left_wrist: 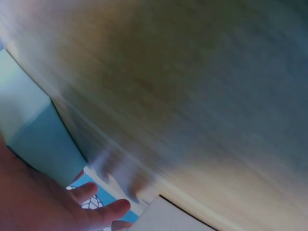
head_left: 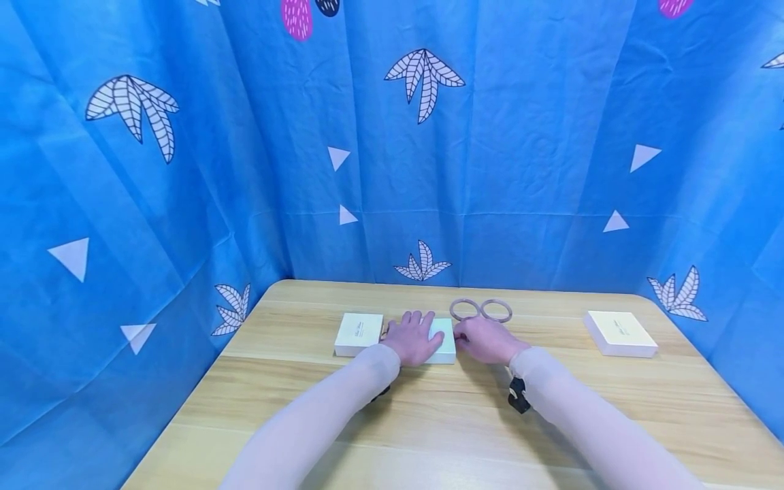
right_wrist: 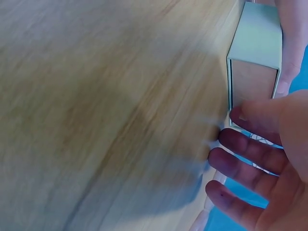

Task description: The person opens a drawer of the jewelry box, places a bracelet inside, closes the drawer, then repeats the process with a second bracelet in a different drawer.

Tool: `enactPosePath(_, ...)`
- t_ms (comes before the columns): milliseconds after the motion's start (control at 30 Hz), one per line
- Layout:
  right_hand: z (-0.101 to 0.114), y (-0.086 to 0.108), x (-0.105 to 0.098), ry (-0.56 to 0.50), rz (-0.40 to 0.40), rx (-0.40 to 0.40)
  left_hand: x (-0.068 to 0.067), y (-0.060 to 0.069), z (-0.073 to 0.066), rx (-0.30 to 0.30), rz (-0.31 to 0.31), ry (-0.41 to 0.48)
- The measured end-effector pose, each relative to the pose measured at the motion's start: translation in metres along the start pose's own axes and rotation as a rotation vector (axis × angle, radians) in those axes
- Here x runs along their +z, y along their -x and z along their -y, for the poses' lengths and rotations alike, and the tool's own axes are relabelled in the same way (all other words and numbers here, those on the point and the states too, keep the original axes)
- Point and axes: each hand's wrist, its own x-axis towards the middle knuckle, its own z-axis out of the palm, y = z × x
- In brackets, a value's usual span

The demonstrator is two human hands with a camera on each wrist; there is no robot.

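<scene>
Wood-grain table (head_left: 661,395): white box (head_left: 355,333) lies at left; cream-topped box (head_left: 621,330) lies near right edge; two pinkish rings (head_left: 482,309) lie side by side toward back. Blue leaf-printed curtain (head_left: 527,150) hangs behind.

Left sleeve (head_left: 314,414), seven o'clock in the head view: long, plain, pale pinkish-white, reaching the wrist. Right sleeve (head_left: 591,412), four o'clock: matching. Black wrist device (head_left: 518,397), right side, between four and five o'clock: small, angular. Dark wrist piece (head_left: 382,393), left side, six o'clock: mostly hidden. Left hand (head_left: 413,339), right hand (head_left: 487,340): bare.
</scene>
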Motion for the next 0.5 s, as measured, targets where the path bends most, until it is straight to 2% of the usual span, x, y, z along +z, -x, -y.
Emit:
enactPosePath(300, -0.0033, -0.002, 0.0028, 0.027, 0.009, 0.021, 0.0022, -0.0028, 0.0002, 0.005, -0.009, -0.004)
enactPosePath(500, -0.0045, -0.0027, 0.0011, 0.004, 0.024, 0.025, 0.0025, -0.0018, 0.0009, 0.002, -0.014, 0.006)
